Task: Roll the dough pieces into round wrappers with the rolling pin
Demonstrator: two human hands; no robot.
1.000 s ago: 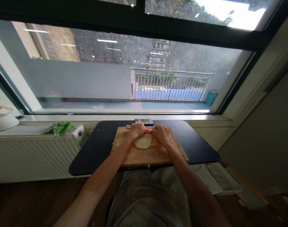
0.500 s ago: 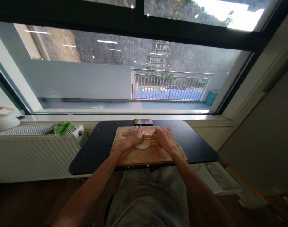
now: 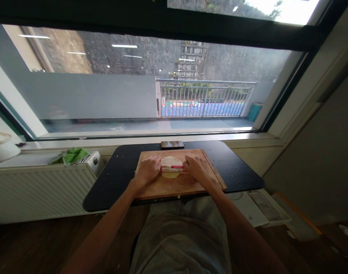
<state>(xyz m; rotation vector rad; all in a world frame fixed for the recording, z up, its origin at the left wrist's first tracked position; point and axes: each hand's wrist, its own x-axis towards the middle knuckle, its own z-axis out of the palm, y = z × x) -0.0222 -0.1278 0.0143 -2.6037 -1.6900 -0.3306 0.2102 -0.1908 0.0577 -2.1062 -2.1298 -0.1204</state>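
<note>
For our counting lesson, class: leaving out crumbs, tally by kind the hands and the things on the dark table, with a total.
Hands: 2 (left hand, right hand)
Rolling pin: 1
Flat dough piece: 1
Wooden board: 1
Phone-like object: 1
Total: 6

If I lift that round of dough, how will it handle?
The dough looks thin and flat, so it would probably sag and could stretch or tear. It may cling to the board, lying flat on bare wood. The rolling pin lies across it, so pulling now might pucker it.
</note>
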